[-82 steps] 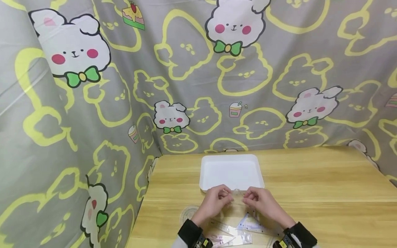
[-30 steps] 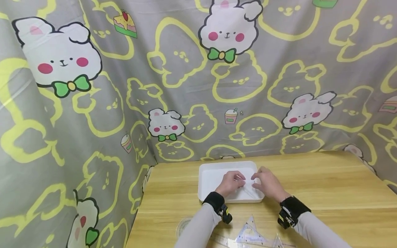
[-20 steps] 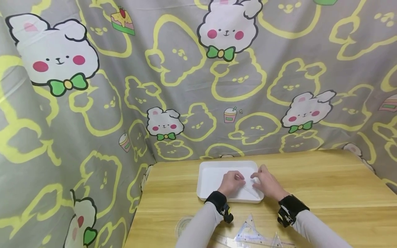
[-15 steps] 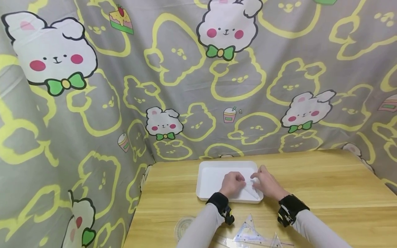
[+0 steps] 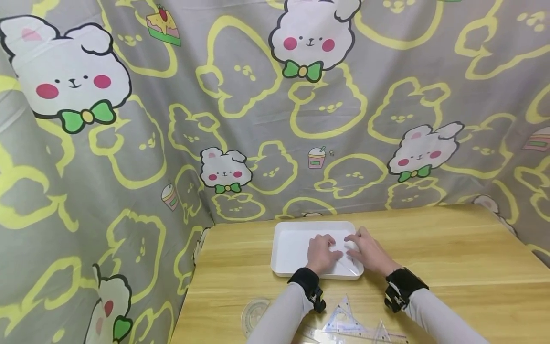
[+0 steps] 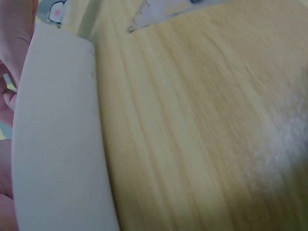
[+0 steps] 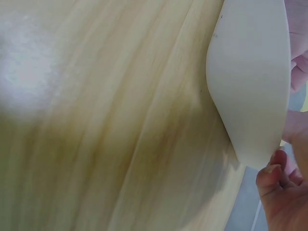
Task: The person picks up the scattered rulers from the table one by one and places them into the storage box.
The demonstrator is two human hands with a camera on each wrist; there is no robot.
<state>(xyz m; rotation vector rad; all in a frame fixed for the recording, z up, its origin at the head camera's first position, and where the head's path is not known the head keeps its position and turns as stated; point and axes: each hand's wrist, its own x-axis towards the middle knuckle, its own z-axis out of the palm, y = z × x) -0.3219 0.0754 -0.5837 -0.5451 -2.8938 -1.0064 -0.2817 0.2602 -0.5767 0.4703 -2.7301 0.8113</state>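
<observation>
Both hands sit over the white tray [image 5: 292, 243], which stands near the desk's [image 5: 451, 258] back edge, a little left of its middle. Left hand [image 5: 321, 252] lies inside the tray with its fingers bent down onto a clear plastic set square [image 5: 347, 260], and right hand [image 5: 368, 251] meets it from the other side, fingertips pressed on the same piece near the tray's right wall. The set square rests low in the tray's front right part, one thin edge running slantwise toward the front right corner; whether the fingers pinch it or only press on it is hard to tell, as the plastic is nearly see-through. Black wrist straps [image 5: 306, 282] show on both pale sleeves. At the desk's front edge lie more clear drawing tools: a round protractor [image 5: 252, 313] on the left, a small triangle [image 5: 343, 319] between the forearms, and a long ruler [image 5: 356, 336] beside them, all well apart from the tray. Each wrist view shows the tray's curved white rim [image 6: 57, 144] against the wood grain, with fingertips [image 7: 276, 180] just past it. A rabbit-print cloth [image 5: 258, 110] hangs behind the desk.
</observation>
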